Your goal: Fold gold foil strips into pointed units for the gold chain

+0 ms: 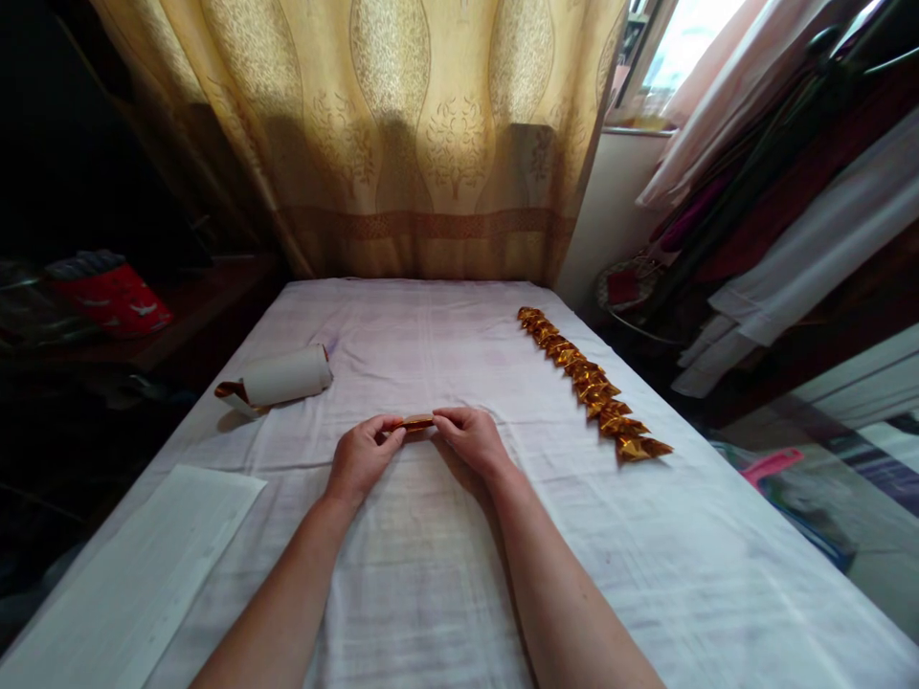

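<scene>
Both of my hands meet at the middle of a bed covered in a pale sheet [402, 574]. My left hand [361, 456] and my right hand [470, 437] pinch the two ends of a small piece of gold foil paper [416, 422], held just above the sheet. The fingers of both hands are closed on it. A row of several folded gold foil pieces [593, 383] lies in a line to the right of my right hand.
A white roll with a gold foil end [281, 378] lies left of my hands. A flat white sheet of paper [136, 574] sits at the near left. A patterned curtain [402, 134] hangs behind. Clothes hang at right; a red package [115, 299] sits on a dark shelf.
</scene>
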`<state>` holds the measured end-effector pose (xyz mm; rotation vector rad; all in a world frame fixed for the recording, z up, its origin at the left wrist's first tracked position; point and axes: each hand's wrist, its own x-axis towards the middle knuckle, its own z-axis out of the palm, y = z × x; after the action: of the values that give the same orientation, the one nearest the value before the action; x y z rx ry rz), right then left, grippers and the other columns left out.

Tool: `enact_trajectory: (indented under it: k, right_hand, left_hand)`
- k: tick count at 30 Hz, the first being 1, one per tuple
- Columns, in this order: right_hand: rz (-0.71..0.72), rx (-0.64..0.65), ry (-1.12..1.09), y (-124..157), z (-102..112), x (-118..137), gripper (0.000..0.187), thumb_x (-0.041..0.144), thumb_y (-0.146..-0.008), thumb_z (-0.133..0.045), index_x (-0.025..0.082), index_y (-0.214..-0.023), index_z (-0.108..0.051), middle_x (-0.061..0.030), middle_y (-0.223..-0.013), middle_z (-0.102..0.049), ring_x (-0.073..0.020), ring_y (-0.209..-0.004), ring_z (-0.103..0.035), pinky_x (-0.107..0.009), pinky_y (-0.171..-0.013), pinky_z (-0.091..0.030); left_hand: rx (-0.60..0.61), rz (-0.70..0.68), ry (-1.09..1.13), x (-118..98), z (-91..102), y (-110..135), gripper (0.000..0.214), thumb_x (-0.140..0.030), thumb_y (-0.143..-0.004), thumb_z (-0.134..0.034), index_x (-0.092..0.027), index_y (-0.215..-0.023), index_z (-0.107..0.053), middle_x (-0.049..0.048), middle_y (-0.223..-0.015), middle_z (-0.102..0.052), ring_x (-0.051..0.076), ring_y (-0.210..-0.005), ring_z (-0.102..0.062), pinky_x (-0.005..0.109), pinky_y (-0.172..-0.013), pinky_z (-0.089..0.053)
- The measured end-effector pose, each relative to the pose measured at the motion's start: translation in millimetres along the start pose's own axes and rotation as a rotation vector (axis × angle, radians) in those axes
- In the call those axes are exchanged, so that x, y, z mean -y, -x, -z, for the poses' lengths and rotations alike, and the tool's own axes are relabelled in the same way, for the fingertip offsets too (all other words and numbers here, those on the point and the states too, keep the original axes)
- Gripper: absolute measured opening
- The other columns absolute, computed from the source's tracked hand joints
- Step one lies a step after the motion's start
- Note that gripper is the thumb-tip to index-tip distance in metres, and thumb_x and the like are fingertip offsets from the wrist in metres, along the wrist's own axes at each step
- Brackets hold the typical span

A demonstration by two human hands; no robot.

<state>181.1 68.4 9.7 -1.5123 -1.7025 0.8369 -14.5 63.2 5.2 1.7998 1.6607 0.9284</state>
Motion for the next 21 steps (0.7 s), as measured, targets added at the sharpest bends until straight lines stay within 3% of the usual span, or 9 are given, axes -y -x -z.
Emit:
enact_trajectory:
  k: [5, 9, 17, 21]
  right_hand:
    - [0.038, -0.010, 0.052, 1, -4, 0, 0.023, 0.025, -0.085, -0.063, 0.029, -0.102, -0.079, 0.0015, -0.098, -0.079, -0.0185, -0.091, -0.072, -0.027, -0.084, -0.053]
    - [0.026, -0.059, 0.125, 2, -8, 1, 0.030, 0.019, -0.086, -0.058, 0.030, -0.106, -0.077, 0.0004, -0.105, -0.077, -0.0183, -0.098, -0.072, -0.028, -0.090, -0.053]
    - [-0.017, -0.112, 0.137, 2, -14, 1, 0.032, 0.020, -0.090, -0.052, 0.026, -0.110, -0.076, -0.0012, -0.107, -0.077, -0.0162, -0.099, -0.072, -0.025, -0.089, -0.054]
    - [-0.046, -0.126, 0.176, 4, -12, 6, 0.031, 0.025, -0.090, -0.053, 0.027, -0.111, -0.076, -0.0020, -0.109, -0.077, -0.0177, -0.099, -0.071, -0.027, -0.089, -0.053]
  left_hand:
    - [-0.054, -0.006, -0.083, -5, 0.7, 1, 0.024, -0.031, -0.080, -0.057, -0.023, -0.095, -0.074, -0.0004, -0.086, -0.077, 0.015, -0.065, -0.066, 0.026, -0.069, -0.052]
    - [-0.088, -0.022, -0.148, -5, -0.9, 2, 0.023, -0.027, -0.083, -0.055, -0.024, -0.097, -0.073, -0.0001, -0.089, -0.078, 0.016, -0.069, -0.068, 0.026, -0.071, -0.052]
    - [-0.114, -0.077, -0.237, -5, -0.8, 6, 0.019, -0.031, -0.087, -0.061, -0.024, -0.097, -0.076, 0.0041, -0.097, -0.079, 0.022, -0.086, -0.072, 0.029, -0.077, -0.053]
    - [-0.121, -0.093, -0.256, -2, -0.6, 6, 0.021, -0.032, -0.090, -0.059, -0.025, -0.099, -0.076, 0.0035, -0.097, -0.079, 0.020, -0.082, -0.072, 0.028, -0.076, -0.053]
